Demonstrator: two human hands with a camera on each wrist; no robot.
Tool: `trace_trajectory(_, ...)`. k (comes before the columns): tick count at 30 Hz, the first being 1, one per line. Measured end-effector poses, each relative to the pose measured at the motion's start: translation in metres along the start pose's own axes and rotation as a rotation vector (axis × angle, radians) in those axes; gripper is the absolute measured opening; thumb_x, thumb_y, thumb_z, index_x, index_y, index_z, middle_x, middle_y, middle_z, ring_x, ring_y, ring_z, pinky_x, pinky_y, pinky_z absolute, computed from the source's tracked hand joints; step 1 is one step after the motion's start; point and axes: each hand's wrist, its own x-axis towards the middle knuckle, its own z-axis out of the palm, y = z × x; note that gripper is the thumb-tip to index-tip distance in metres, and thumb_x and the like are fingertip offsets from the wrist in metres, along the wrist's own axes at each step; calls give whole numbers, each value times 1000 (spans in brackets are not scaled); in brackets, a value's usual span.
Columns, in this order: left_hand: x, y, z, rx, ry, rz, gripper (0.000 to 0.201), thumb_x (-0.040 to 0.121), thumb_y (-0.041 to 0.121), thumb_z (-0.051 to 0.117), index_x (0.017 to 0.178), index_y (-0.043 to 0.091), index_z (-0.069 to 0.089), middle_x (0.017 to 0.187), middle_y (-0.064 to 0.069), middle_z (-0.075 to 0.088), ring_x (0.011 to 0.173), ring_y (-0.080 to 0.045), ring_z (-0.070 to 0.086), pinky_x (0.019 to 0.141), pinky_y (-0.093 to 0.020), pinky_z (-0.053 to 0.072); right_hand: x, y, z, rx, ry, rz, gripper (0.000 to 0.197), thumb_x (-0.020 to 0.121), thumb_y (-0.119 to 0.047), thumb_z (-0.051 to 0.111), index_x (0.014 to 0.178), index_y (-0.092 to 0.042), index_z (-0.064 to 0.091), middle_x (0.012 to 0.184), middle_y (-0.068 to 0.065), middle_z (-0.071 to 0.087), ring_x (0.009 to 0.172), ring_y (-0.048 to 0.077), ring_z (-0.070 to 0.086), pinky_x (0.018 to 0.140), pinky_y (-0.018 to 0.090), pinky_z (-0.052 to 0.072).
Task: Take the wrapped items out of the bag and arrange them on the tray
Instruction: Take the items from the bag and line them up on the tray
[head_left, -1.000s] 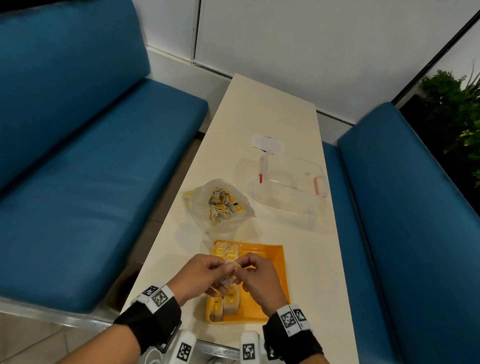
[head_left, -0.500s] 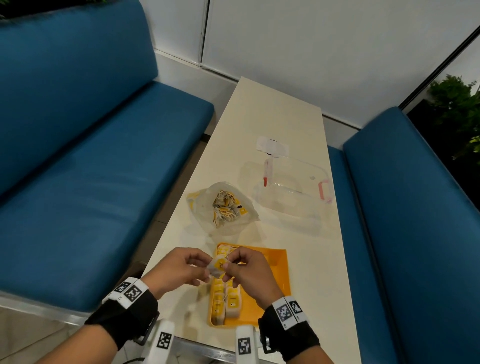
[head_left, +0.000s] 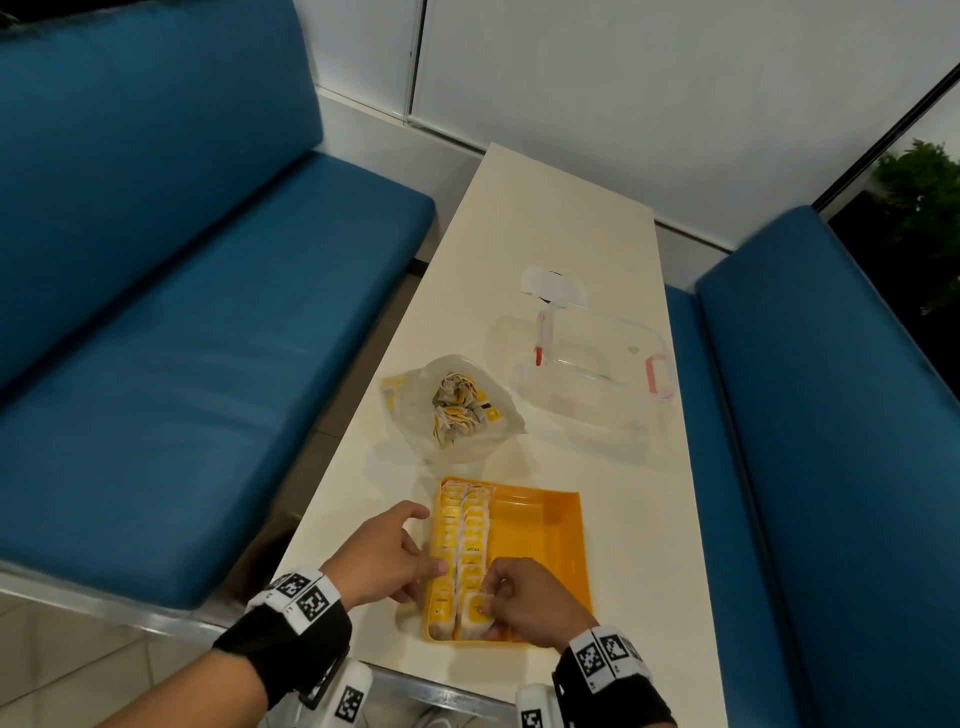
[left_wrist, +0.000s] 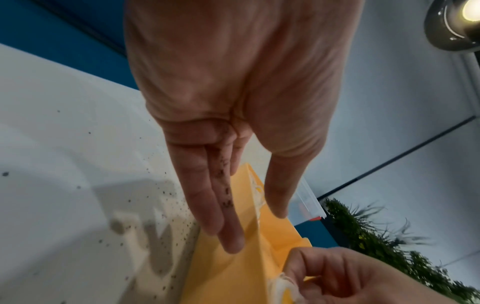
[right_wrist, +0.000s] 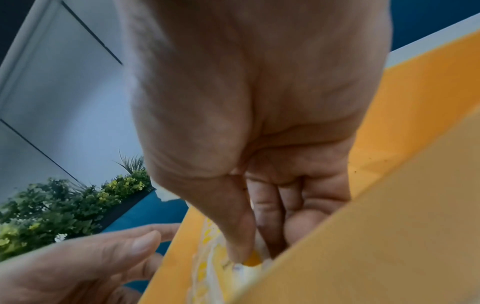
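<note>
My right hand (head_left: 524, 597) sits at the near end of the tray (head_left: 540, 535), thumb and fingers curled and pinching one wrapped item (head_left: 475, 616): small, white paper with a yellow patch, soft-edged. It is low in the tray's near left corner, at the end of the right-hand row. From the right wrist view the thumb tip presses the wrapper against the fingers.

My left hand (head_left: 387, 561) rests at the tray's left wall, fingers straight and loose, holding nothing; fingertips (left_wrist: 231, 242) touch the tray's outer edge. Dark specks cling along one finger.

Tray: orange plastic, rectangular, shallow, smooth. Two rows of wrapped items (head_left: 462, 545) stand packed along its left side, near to far; the right part is bare.

Just beyond the tray lies the bag (head_left: 452, 410), crumpled translucent plastic, mouth open, more yellow-and-white wrapped pieces heaped inside. Right of it and farther, a clear plastic container (head_left: 597, 384) with pink clips. Beyond that, a small white piece (head_left: 553, 283), too blurred to identify.

Table (head_left: 545, 218): long, narrow, cream, matte; fine dark crumbs scattered near my left hand in the wrist view. Blue padded benches (head_left: 182, 338) flank both sides. White panelled wall at the far end, green plants (head_left: 924, 208) far right.
</note>
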Motion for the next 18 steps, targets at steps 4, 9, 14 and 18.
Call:
trace_trajectory(4,5,-5,8,26,-3,4,68,84,12,81,141,23,45,88,-16,74,70,-27,77,62,-37,63,9,3,7,-55,27,17,18,90,-6,63,83,-20,56,70,0,66,59,13,68,56,23,52)
trace_trajectory(9,6,-7,7,25,-9,2,65,84,11,80,139,24,48,89,-16,75,70,-27,77,64,-37,63,11,6,16,-70,146,15,16,90,-8,62,83,-21,57,75,2,67,57,14,70,61,36,58)
trace_trajectory(14,6,-7,8,28,-8,0,63,84,10,80,136,26,49,89,-16,75,71,-28,77,66,-39,63,12,8,23,-69,247,24,15,86,-6,62,80,-18,56,78,6,67,62,22,73,61,40,59)
trace_trajectory(18,6,-7,8,22,-11,-7,64,84,10,81,136,26,49,90,-17,74,71,-29,77,66,-40,63,14,7,26,-91,306,47,16,84,-9,64,77,-21,56,83,8,70,66,25,73,60,40,61)
